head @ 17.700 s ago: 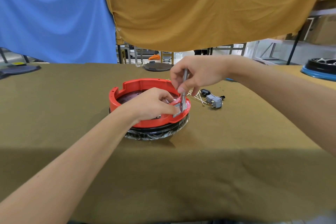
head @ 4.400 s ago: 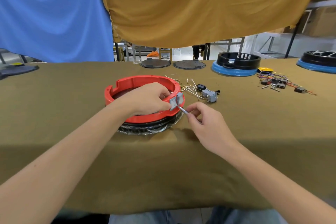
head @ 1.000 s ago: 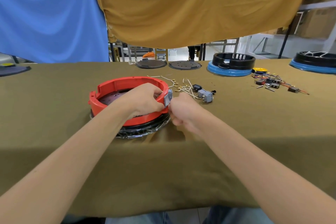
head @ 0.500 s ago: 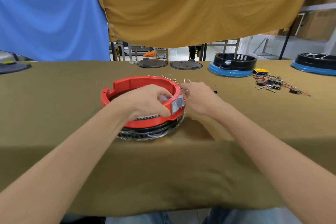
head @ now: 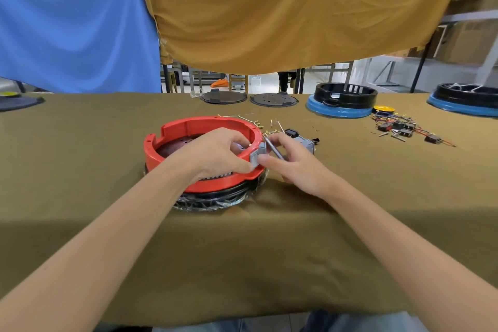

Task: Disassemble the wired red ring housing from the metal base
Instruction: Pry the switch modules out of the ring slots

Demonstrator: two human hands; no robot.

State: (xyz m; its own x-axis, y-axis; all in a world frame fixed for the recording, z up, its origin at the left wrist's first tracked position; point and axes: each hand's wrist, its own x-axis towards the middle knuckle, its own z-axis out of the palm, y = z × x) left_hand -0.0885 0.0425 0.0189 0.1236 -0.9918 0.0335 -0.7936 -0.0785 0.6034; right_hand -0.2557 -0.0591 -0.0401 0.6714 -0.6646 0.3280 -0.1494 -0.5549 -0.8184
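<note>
The red ring housing (head: 188, 127) sits on a dark base wrapped in clear film (head: 215, 199) in the middle of the olive-covered table (head: 80, 170). My left hand (head: 215, 153) reaches over the ring's right rim and pinches a small grey connector block (head: 257, 155) mounted there. My right hand (head: 293, 162) is just to the right of the block and holds a thin metal tool (head: 273, 149) whose tip points up-left at the block. The inside of the ring shows a dark perforated plate (head: 177, 144).
Loose brass pins (head: 265, 127) and a grey switch block (head: 305, 143) lie right of the ring. Farther right lie small wired connectors (head: 404, 129). Two dark round plates (head: 273, 100), black rings on blue bases (head: 342, 100) and hanging blue and mustard cloths stand at the back.
My right hand has come back from the loose parts to the grey block, now with the metal tool in its fingers. My left hand stays on the block.
</note>
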